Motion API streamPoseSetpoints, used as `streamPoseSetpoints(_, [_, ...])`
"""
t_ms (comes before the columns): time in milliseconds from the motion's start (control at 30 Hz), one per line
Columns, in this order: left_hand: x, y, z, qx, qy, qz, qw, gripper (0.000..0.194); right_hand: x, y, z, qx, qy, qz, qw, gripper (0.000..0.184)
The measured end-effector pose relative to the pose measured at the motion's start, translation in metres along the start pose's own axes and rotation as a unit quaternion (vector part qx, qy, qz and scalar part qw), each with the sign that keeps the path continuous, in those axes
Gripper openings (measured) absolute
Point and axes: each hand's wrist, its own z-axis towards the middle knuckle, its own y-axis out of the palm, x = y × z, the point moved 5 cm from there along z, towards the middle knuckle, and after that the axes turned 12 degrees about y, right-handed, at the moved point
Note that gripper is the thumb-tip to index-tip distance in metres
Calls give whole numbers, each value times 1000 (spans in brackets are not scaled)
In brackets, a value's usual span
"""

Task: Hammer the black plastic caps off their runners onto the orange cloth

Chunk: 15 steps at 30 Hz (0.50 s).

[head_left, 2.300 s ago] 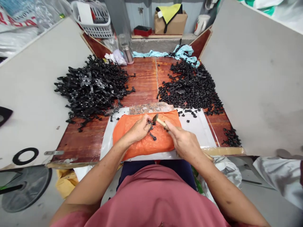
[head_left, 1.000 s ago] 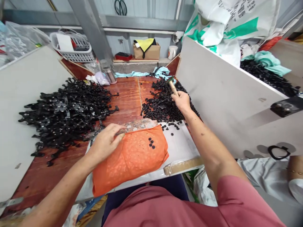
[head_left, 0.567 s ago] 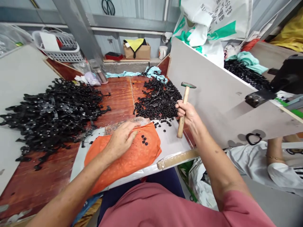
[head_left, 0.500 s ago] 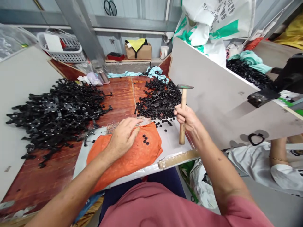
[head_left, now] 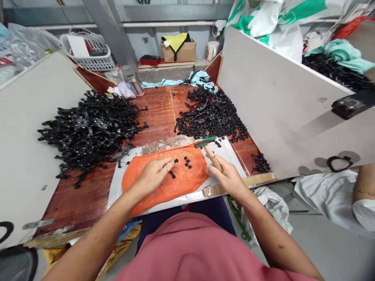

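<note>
My left hand point(head_left: 155, 175) is closed over the orange cloth point(head_left: 187, 185), pinching a small black plastic piece point(head_left: 172, 175) with knobbed ends. Several black round buttons point(head_left: 188, 162) lie on the cloth to the right of my fingers. My right hand point(head_left: 230, 178) grips the wooden handle of a hammer point(head_left: 213, 157). Its green-edged metal head hangs near the cloth's upper right corner, tilted to the left. A speckled slab point(head_left: 166, 144) shows partly behind the cloth; the rest is covered.
A big heap of black strap-like parts point(head_left: 96, 136) lies on the left, and a heap of small black pieces point(head_left: 208, 111) at the back right. Board partitions point(head_left: 263, 101) flank the table. A metal flask point(head_left: 135, 84) stands behind. At far right a person's arm point(head_left: 365, 183) shows.
The hammer has come down and left, from upright to tilted over the cloth. My left hand, flat before, has closed on a black piece. The view has shifted.
</note>
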Motion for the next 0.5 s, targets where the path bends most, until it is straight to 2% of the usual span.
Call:
streamPoseSetpoints(100, [-15,5,0,-18,-4,39,999,35,35,-5,-23,0,40,-80,996,34])
streamPoseSetpoints(200, [-17,17,7,-30,9,91,995,34,56,0,-42,1,40,-106,994,46])
streamPoseSetpoints(333, [-15,31,17,-52,21,126,990,34,68,10,-50,2,46,-111,993,52])
streamPoseSetpoints(500, [-12,37,24,-63,36,154,985,35,68,12,-47,-3,59,-116,991,52])
